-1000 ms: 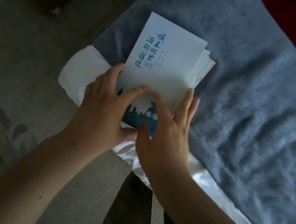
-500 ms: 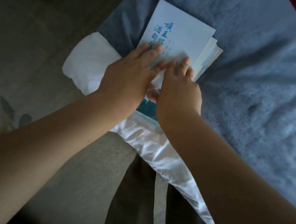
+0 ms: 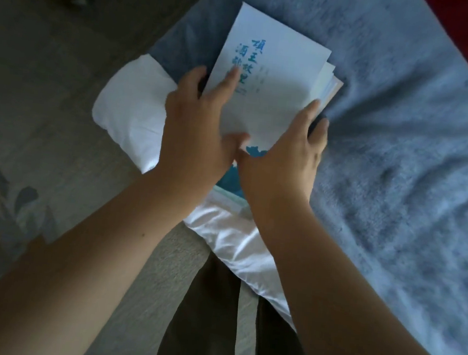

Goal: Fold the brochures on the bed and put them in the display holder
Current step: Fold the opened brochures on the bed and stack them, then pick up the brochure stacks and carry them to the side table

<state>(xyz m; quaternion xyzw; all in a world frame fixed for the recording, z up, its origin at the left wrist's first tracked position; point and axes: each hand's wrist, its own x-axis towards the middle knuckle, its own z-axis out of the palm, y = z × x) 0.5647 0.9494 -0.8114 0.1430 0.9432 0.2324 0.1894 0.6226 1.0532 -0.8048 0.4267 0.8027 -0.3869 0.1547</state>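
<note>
Brochures [image 3: 275,74] are stacked at the near left corner of the bed [image 3: 404,143], partly over the white sheet [image 3: 129,114]. The stack is pressed by the left hand [image 3: 194,127], its fingers [image 3: 229,82] spread straight across the left edge, and gripped by the right hand [image 3: 284,156], whose fingers are curled over the right edge. On so soft a bed, the lower sheets could be fanned out or slid off the corner by uneven pressure.
</note>
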